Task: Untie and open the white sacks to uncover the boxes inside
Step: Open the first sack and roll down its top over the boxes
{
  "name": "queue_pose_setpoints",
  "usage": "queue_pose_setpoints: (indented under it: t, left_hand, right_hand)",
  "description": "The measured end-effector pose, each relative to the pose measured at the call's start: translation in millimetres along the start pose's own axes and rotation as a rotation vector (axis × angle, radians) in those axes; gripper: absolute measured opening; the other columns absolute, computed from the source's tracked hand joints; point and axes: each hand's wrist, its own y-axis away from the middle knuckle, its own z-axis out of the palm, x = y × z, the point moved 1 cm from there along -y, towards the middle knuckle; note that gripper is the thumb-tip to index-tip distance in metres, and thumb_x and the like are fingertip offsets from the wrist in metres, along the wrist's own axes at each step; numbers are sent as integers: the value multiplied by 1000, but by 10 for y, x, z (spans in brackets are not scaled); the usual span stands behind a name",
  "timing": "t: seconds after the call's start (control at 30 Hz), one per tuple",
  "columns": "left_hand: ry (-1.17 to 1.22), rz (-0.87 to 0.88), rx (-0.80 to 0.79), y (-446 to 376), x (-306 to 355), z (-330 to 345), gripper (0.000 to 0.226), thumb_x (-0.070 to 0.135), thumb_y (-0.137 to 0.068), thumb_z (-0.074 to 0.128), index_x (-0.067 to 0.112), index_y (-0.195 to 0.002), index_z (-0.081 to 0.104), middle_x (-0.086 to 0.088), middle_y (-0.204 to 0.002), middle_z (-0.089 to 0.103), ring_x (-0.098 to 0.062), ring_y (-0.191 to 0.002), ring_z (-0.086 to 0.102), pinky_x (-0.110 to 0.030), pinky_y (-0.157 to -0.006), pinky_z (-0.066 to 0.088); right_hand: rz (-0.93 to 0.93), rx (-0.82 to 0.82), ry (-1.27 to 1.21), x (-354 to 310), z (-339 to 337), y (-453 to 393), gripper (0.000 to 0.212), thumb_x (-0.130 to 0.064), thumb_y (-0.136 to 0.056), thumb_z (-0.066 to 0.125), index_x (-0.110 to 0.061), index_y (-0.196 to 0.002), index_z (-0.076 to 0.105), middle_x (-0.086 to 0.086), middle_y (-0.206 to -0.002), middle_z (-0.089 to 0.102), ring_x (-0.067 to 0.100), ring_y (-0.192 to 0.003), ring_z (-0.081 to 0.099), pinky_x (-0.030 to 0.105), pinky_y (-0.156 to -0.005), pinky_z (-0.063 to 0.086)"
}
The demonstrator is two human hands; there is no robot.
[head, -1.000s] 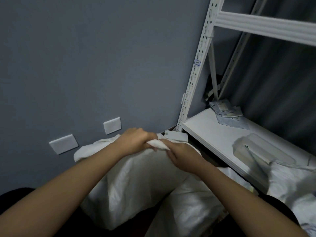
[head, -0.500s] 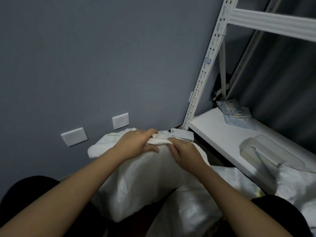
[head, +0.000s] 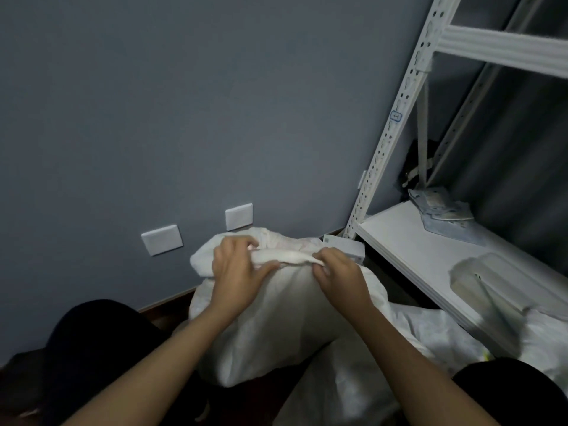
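Observation:
A full white sack stands on the floor in front of me, against the grey wall. Its gathered mouth forms a twisted roll of fabric across the top. My left hand grips the left end of that roll between thumb and fingers. My right hand pinches the right end, fingers curled over it. A second white sack lies lower right, partly under my right forearm. No box inside either sack is visible.
A white metal shelf rack stands at right with a folded bluish packet and a clear plastic container on its lowest board. A small white box sits behind the sack. Two white wall plates are low on the wall.
My hands have drawn apart along the sack's mouth, stretching the gathered fabric into a longer roll. The view has shifted so the sack and the rack sit further right.

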Motion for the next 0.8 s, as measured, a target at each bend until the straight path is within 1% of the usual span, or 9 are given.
queue_pose_setpoints:
  t: [0.1, 0.17, 0.23, 0.37, 0.47, 0.53, 0.6, 0.7, 0.8]
  left_hand:
    - [387, -628, -2, 247, -1, 44, 44, 38, -85, 67, 15, -116, 44, -7, -126, 38, -26, -118, 39, -36, -102, 36]
    - [645, -838, -100, 247, 36, 119, 61, 43, -88, 60, 16, -136, 34, -10, -138, 35, -28, -119, 45, -44, -100, 45]
    - [930, -924, -127, 150, 110, 199, 65, 38, -93, 55, 16, -145, 25, -10, -139, 40, -26, -116, 51, -40, -89, 54]
    - [1238, -963, -34, -138, 271, 230, 56, 12, -93, 59, 6, -143, 34, -18, -131, 54, -26, -110, 61, -28, -72, 58]
    - [1109, -898, -18, -188, 372, 186, 54, -4, -87, 60, 13, -137, 47, -13, -130, 55, -25, -111, 60, -32, -81, 56]
    - [1056, -823, -57, -149, 450, 148, 54, -7, -85, 62, 14, -133, 50, -10, -128, 56, -25, -112, 59, -36, -89, 53]
    - [1056, -783, -83, -84, 526, 117, 53, -7, -85, 62, 14, -131, 50, -8, -120, 57, -24, -110, 59, -35, -88, 54]
    - [1124, -762, -123, -13, 549, 76, 47, -5, -87, 61, 14, -128, 51, -5, -110, 58, -22, -103, 62, -27, -76, 55]
    - [1104, -791, -156, 27, 431, 20, 27, 9, -94, 55, 19, -119, 56, -2, -101, 63, -13, -87, 63, -25, -71, 53]
  right_hand:
    - [31, 72, -15, -62, 57, 29, 21, -24, -79, 45, -8, -78, 59, 5, -73, 58, 16, -65, 51, 15, -59, 30]
    - [17, 71, -3, -143, 86, 44, 16, -23, -79, 45, -11, -80, 56, 6, -74, 57, 20, -63, 53, 19, -56, 33]
    - [-37, 77, 96, -214, 85, 52, 5, -22, -77, 45, -19, -82, 45, 5, -73, 54, 20, -58, 51, 25, -50, 36]
    - [-245, 13, 273, -272, 14, 111, 11, -21, -76, 44, -21, -84, 37, 3, -73, 54, 20, -55, 50, 21, -43, 27]
    - [-346, -149, 263, -190, -30, 172, 11, -27, -78, 47, -21, -84, 41, 0, -78, 52, 21, -66, 51, 24, -49, 36]
    - [-145, -333, 79, -199, -77, 158, 29, -48, -79, 56, -21, -81, 47, -7, -84, 48, 16, -78, 46, 28, -63, 42]
    - [180, -383, -235, -286, -106, 96, 38, -54, -77, 67, -20, -82, 49, -9, -88, 49, 10, -83, 47, 24, -70, 41]
    - [417, -288, -498, -433, -26, 16, 33, -27, -81, 74, -13, -95, 48, -8, -85, 52, 2, -72, 50, 14, -64, 40]
    - [423, -111, -456, -485, 87, 42, 21, -5, -78, 65, -17, -83, 48, -9, -74, 50, 0, -64, 47, 16, -61, 37]
